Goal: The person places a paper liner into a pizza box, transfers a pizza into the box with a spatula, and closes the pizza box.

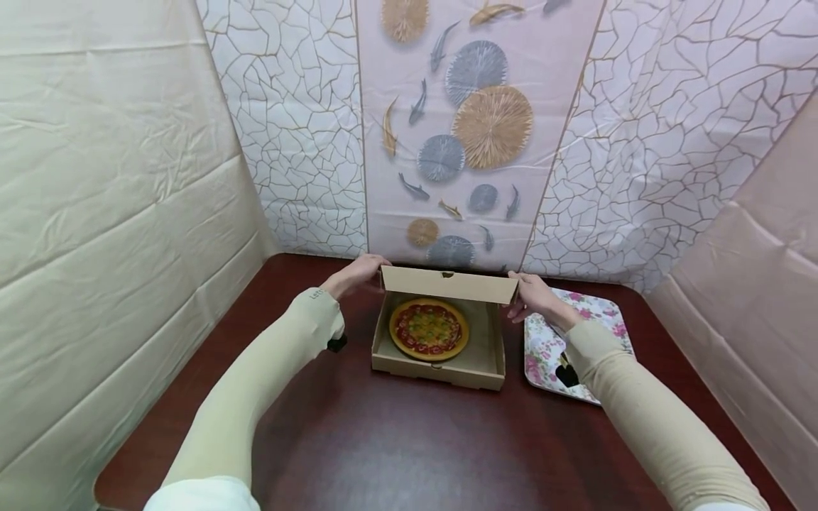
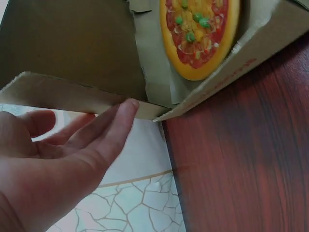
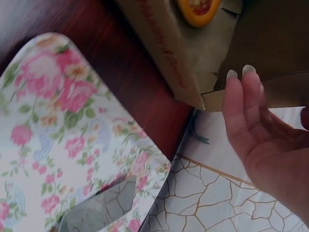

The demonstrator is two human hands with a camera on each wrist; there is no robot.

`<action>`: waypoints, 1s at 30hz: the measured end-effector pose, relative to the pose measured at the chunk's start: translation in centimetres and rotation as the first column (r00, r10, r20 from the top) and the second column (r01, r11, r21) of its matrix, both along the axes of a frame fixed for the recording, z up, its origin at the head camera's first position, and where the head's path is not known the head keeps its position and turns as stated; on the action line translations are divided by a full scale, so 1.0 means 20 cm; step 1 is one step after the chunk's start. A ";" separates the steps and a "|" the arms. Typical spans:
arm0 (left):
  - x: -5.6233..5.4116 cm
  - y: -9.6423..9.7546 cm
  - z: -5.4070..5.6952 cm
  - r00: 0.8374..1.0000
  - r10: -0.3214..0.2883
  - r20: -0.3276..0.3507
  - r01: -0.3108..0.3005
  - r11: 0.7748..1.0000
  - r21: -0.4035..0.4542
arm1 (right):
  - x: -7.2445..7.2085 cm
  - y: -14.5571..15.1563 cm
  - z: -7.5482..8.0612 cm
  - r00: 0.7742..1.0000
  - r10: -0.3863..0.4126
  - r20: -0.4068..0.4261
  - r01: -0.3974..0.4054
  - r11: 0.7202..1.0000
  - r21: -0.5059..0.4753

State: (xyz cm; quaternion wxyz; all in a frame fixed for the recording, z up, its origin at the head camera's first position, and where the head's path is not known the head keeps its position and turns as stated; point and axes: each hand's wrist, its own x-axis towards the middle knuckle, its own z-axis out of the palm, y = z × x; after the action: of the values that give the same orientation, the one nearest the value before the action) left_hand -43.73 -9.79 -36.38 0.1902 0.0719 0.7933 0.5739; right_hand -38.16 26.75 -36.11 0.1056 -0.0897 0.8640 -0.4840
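A cardboard pizza box (image 1: 483, 380) stands on the table with its lid (image 1: 447, 285) raised and tilted over the back. Inside, towards the left, lies a round pizza (image 1: 429, 328) with red and yellow topping and green bits. My left hand (image 1: 361, 274) holds the lid at its left corner; in the left wrist view a fingertip (image 2: 129, 107) reaches the lid's side flap (image 2: 63, 92). At the opposite corner my right hand (image 1: 535, 295) grips the lid, two fingertips (image 3: 248, 72) lying over its right side flap (image 3: 285, 92).
Right of the box lies a flower-patterned tray (image 1: 538, 369), partly under my right forearm. A shiny, flat metal piece (image 3: 99, 208) rests on it. The dark red table (image 1: 396, 447) ends against a patterned cloth wall (image 1: 307, 142) behind the box.
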 end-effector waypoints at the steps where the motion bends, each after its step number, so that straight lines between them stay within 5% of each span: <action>1: 0.00 0.00 0.00 1.000 0.000 0.005 0.000 1.000 0.002 | 0.00 0.00 0.01 1.000 -0.014 0.014 0.014 1.000 -0.004; 6: 0.01 0.02 0.00 1.000 0.027 0.004 -0.027 1.000 0.010 | -0.01 0.00 0.04 0.989 -0.081 0.127 0.083 0.997 -0.007; 11: 0.02 0.03 -0.01 0.998 0.058 -0.033 -0.060 0.996 -0.070 | -0.01 0.01 0.05 0.967 -0.122 0.223 0.123 0.992 0.013; 19: 0.08 0.05 -0.02 0.998 0.032 -0.062 -0.039 0.992 -0.117 | 0.02 0.00 0.00 0.959 -0.128 0.252 0.132 0.991 0.003; 30: 0.06 0.06 -0.04 0.996 0.040 -0.085 -0.050 0.991 -0.122 | 0.02 -0.03 -0.01 0.970 -0.124 0.210 0.119 0.992 0.034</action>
State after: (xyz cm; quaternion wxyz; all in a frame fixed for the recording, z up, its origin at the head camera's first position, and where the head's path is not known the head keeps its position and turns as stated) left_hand -42.53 -8.55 -37.26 0.1484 0.0655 0.8361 0.5241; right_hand -37.81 26.15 -36.22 0.1682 0.0164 0.8569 -0.4869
